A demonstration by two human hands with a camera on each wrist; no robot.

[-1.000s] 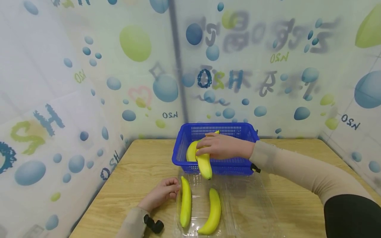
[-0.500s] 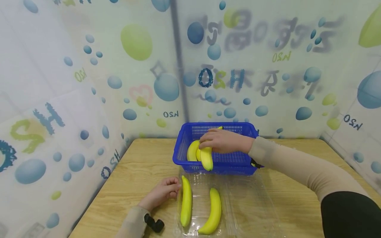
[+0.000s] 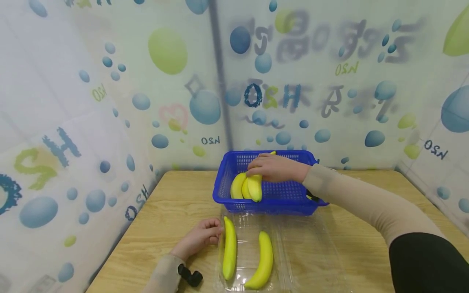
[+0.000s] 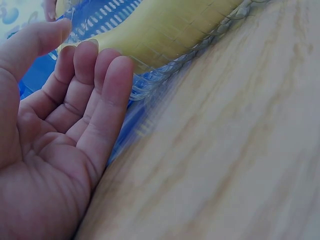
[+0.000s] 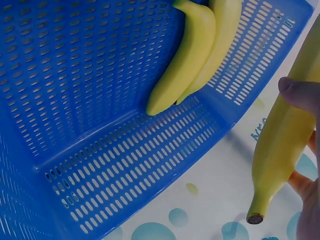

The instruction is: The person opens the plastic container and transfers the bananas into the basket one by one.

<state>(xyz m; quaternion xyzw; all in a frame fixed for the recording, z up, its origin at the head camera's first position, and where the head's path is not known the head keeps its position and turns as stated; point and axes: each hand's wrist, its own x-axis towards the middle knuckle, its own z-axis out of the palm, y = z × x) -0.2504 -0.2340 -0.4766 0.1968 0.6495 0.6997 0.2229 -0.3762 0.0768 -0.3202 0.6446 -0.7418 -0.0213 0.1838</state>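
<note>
The held banana (image 3: 255, 188) slants in the right hand (image 3: 276, 167), its near end within the outline of the blue basket (image 3: 271, 207) as the head camera sees it. From above, the right hand hides most of its own grip; the right wrist camera shows the thumb (image 5: 299, 94) laid over the fruit, fingers on the other side, and a dark-tipped end sticking out past them. That same camera shows the fruit held apart from two basket bananas (image 5: 189, 55), which lean together inside; from the head they look bunched with the held one.

Nearer the person, a clear plastic container (image 3: 246, 244) lies on the desk (image 3: 183, 195), bearing a left container banana (image 3: 229, 248) and a right container banana (image 3: 261, 262), well apart. The left hand (image 3: 198, 238) is beside its left wall. The left wrist camera reveals what the head camera cannot: palm turned up, fingers loosely bent, thumb apart, with no visible grip on anything; whether the tips touch the plastic cannot be told.

A second ago the held banana's near end hung over the basket's front rim, above the container; now it is behind that rim, and the right hand has moved farther back. The left hand and both container bananas have stayed put.
</note>
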